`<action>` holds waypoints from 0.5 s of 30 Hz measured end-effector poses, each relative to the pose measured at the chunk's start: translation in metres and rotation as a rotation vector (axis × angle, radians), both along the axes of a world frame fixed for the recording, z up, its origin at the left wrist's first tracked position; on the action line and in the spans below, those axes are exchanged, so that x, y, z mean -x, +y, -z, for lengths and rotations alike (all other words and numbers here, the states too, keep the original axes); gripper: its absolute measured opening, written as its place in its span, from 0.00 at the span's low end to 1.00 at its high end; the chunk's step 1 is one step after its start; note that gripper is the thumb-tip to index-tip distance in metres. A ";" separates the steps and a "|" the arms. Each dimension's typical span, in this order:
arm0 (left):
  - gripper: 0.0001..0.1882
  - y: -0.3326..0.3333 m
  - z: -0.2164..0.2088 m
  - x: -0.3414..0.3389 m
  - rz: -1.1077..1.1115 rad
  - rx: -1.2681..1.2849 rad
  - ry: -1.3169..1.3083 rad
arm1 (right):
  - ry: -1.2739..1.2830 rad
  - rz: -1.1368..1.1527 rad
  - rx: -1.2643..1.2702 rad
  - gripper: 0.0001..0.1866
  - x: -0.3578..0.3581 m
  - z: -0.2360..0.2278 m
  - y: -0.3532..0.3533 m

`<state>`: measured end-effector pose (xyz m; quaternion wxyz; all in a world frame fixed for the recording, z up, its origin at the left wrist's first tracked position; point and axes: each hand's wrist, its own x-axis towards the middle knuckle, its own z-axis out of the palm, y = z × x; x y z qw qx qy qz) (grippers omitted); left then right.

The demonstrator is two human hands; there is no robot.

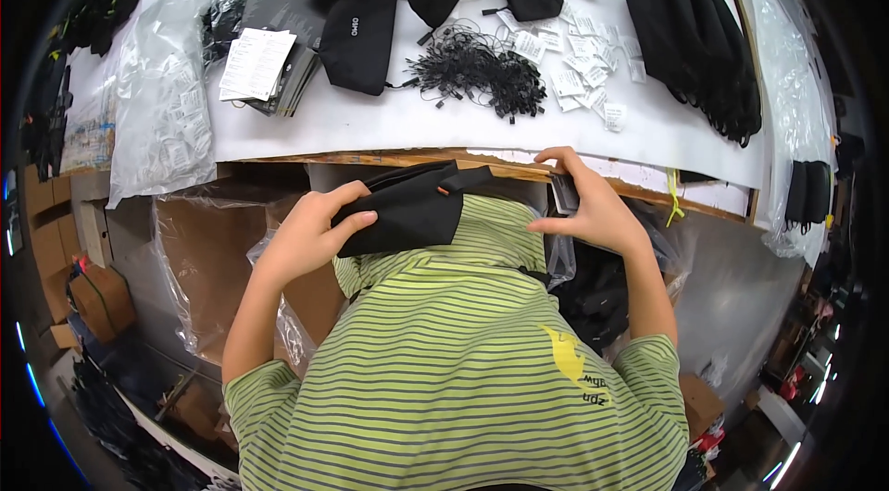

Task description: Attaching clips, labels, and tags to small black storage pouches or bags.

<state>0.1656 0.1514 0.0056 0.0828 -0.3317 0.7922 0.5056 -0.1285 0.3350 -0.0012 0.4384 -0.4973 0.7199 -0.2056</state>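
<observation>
A black fabric pouch point(412, 213) hangs in front of my body, just below the table edge. My left hand point(326, 224) grips its left side, thumb on the near face and fingers behind. A black strap point(474, 179) and a small orange tab point(444, 190) show at the pouch's upper right. My right hand point(597, 206) is raised to the right, apart from the pouch, with thumb and index finger spread. Against its palm sit small dark flat cards point(562, 195), apparently held by the other fingers, which are hidden.
Across the white table point(306, 135) lie more black pouches point(359, 42), dark cards with white papers point(257, 65), a heap of black tag strings point(482, 70) and white labels point(582, 65). Folded black pouches point(693, 51) are stacked right; a plastic bag point(167, 93) drapes left. Cardboard boxes point(208, 260) stand below.
</observation>
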 end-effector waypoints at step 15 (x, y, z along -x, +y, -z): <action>0.11 0.023 -0.010 0.024 0.249 -0.145 0.156 | -1.710 1.062 0.478 0.09 -0.014 0.053 -0.046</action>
